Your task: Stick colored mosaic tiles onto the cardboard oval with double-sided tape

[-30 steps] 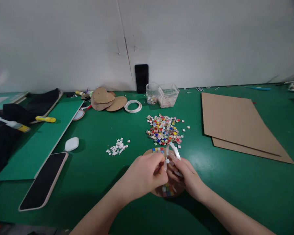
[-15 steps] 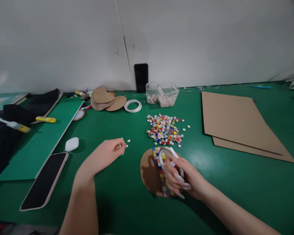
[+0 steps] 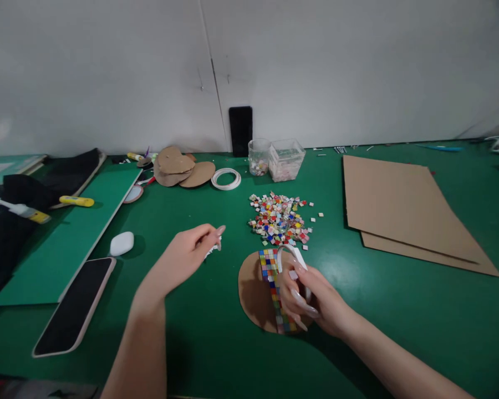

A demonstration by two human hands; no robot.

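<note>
Multicoloured checkered tile strip [image 3: 277,288].

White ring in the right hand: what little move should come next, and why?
Maybe move the left hand over to the white ring. The right hand holds that ring and a small pale square above the round cardboard, while the left hand is away by the white bits.

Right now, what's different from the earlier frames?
Left hand moved left, off the cardboard disc, to the white scraps; since the last frame its fingertips have shifted slightly right. Can't tell whether it has picked up or let go of anything. Unchanged: right hand holds the white ring over the disc; the coloured tile pile and phones stayed put.
</note>
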